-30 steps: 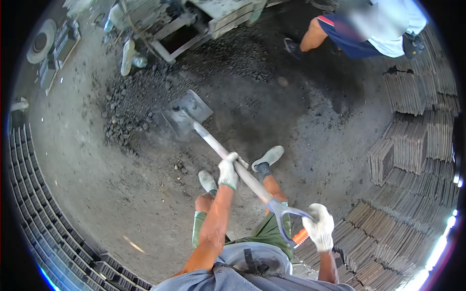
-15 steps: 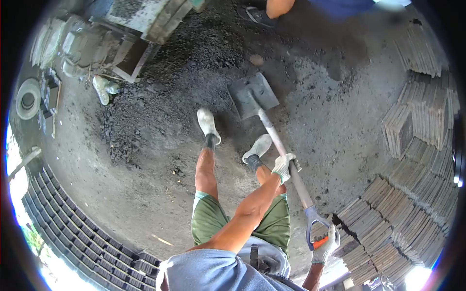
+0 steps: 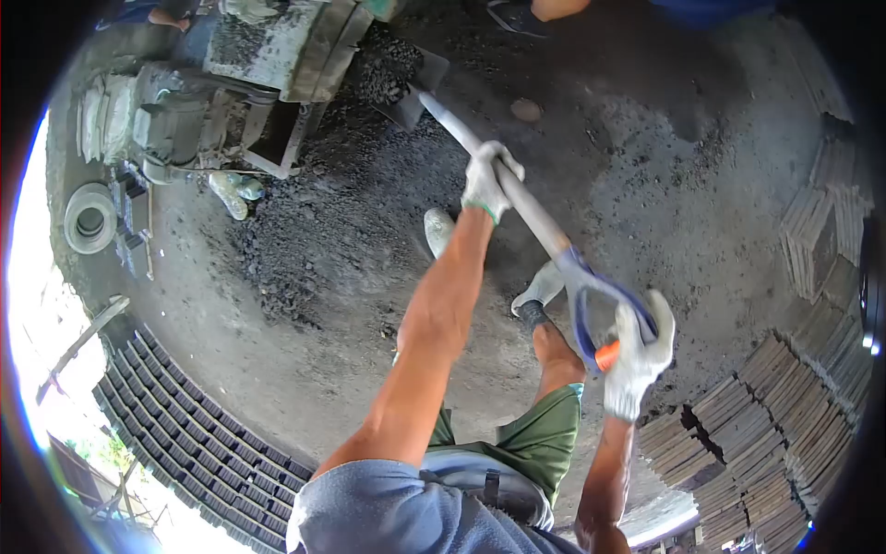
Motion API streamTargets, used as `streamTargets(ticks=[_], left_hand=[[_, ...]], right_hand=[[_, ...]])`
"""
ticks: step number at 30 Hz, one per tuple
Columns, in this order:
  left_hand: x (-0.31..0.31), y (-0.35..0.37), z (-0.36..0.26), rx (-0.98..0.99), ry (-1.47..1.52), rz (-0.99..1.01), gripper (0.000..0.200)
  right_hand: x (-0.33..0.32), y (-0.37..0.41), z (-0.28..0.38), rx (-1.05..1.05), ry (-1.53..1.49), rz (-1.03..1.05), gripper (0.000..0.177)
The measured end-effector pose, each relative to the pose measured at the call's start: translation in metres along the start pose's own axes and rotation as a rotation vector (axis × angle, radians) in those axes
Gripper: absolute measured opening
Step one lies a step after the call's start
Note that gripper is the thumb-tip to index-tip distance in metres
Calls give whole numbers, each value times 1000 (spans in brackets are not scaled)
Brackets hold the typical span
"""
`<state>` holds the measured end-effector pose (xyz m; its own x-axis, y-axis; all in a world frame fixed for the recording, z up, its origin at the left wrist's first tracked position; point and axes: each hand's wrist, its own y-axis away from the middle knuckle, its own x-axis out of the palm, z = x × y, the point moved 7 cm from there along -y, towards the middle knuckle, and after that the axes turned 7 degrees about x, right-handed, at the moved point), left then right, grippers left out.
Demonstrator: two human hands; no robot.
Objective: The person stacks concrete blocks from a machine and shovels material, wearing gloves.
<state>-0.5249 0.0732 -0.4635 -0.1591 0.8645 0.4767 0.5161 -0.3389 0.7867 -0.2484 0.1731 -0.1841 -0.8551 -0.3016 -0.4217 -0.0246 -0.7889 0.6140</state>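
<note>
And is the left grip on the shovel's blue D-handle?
No, the gloved left grip is around the shovel's pale shaft, forward of the blue D-handle.

A machine (image 3: 175,125) stands at upper left, with a ring (image 3: 74,219) and some bottles (image 3: 228,196) on the floor (image 3: 646,240) near it. Below, a pole (image 3: 88,342) slants beside rows of dark blocks (image 3: 203,448). Stacked slabs (image 3: 738,434) line the right. At the top edge, another person's shoe (image 3: 513,18) shows near a round patch (image 3: 526,110).
</note>
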Motion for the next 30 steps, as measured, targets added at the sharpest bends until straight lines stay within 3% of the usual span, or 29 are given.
streamTargets(ticks=[3, 5, 7, 10, 12, 14, 15, 16, 18, 19, 21, 24, 27, 30], left_hand=[[4, 74, 39, -55, -59, -128, 4], [16, 139, 73, -301, -70, -235, 4], [-5, 141, 129, -305, 73, -227, 4], [-11, 142, 137, -378, 121, -332, 5], [5, 108, 79, -299, 106, -237, 7], [-6, 31, -14, -140, 35, -107, 13], [-17, -22, -68, -31, -9, -67, 15], [-25, -74, -120, -65, -137, -103, 17], [-66, -178, -180, -84, 0, -185, 21], [-79, -189, -173, -171, 128, -243, 20], [-74, -215, -160, -124, 99, -182, 19], [-136, -266, -182, 15, 8, -226, 14], [-157, -314, -154, 19, -21, -258, 9], [-175, -303, -114, 37, -128, -330, 9]], right_hand=[[-79, 10, -54, 70, -38, -68, 52], [-117, 40, -37, 233, -65, -152, 50], [-172, 32, -58, 129, 89, -148, 48], [-159, 35, -19, 150, 145, -139, 45], [-97, 25, 20, 167, 42, -36, 45], [27, 10, 50, 203, -27, 61, 39], [106, 3, 65, 118, 19, 174, 38], [170, -22, 60, 125, -92, 152, 39], [275, -45, 64, 135, -125, 262, 38], [282, -55, 61, 131, -119, 251, 38], [280, -73, 54, 122, -107, 228, 39], [276, -104, -15, 134, -37, 96, 43], [268, -154, -73, 218, 56, 31, 44], [225, -205, -167, -8, 250, -35, 43]])
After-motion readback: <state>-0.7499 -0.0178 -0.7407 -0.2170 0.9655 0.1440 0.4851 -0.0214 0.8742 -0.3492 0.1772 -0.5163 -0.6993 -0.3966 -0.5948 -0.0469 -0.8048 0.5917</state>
